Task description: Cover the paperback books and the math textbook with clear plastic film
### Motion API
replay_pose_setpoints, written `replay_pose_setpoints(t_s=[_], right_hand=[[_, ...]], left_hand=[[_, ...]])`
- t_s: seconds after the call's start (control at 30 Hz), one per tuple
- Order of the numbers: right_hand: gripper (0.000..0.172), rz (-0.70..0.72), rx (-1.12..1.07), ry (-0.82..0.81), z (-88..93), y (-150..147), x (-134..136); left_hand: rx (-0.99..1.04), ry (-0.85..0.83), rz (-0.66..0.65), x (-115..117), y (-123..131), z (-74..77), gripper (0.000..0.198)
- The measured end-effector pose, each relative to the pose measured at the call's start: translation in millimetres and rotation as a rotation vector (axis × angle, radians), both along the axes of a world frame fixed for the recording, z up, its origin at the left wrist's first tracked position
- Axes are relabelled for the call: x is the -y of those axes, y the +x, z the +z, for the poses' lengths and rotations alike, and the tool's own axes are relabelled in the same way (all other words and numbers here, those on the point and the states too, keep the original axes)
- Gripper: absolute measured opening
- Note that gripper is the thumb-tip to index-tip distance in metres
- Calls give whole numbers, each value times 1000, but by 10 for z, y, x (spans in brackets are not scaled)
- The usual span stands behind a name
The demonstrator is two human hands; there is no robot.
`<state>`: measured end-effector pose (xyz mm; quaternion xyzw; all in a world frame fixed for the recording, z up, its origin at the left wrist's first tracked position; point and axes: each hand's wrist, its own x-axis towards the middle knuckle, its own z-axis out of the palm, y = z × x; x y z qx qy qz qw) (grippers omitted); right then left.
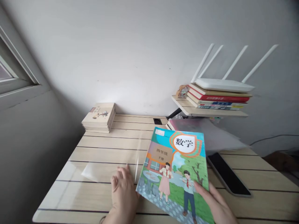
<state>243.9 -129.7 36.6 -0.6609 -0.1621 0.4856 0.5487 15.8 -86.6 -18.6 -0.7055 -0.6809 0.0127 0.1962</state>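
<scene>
A colourful textbook point(177, 168) with two cartoon children on its cover is tilted up above the wooden desk point(98, 149). My right hand point(216, 203) grips its lower right edge, fingers on the cover. My left hand point(123, 189) lies flat, fingers spread, on a clear plastic sheet point(107, 161) that is spread over the desk just left of the book. The book's left edge stands right next to that hand.
A stack of thin booklets point(99, 117) sits at the desk's back left. A dark phone point(227, 174) lies to the right of the book. Behind it is a small shelf point(210, 111) with stacked books point(216, 99) and a white router point(224, 84) on top. More clear covers point(210, 130) lie under the shelf.
</scene>
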Motion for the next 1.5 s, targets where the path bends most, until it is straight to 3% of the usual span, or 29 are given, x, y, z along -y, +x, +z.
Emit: replay_pose_setpoints(t_s=[0.13, 0.33, 0.4, 0.6, 0.73, 0.87, 1.07, 1.33, 1.5], right_hand=[[67, 111, -15, 57, 119, 40, -100], [61, 208, -9, 55, 194, 260, -179], [58, 198, -23, 45, 156, 254, -199], [56, 247, -156, -2, -83, 90, -347], [58, 238, -153, 12, -213, 74, -429], [59, 258, -152, -17, -266, 132, -433], [56, 386, -231, -11, -269, 193, -428], [52, 399, -147, 61, -1, 244, -582], [52, 445, -136, 48, -96, 327, -630]], left_hand=[[50, 10, -68, 102, -19, 0, 52], [178, -21, -485, 2, -383, 60, 54], [203, -90, -554, -61, -425, 30, 58], [309, -163, -395, 56, -212, -135, 61], [334, -137, -387, 176, -134, -169, 63], [320, -88, -414, 262, -221, -144, 65], [281, -97, -542, 312, -410, -45, 66], [384, -156, -352, 194, -57, -34, 49], [388, -153, -326, 275, 41, -90, 55]])
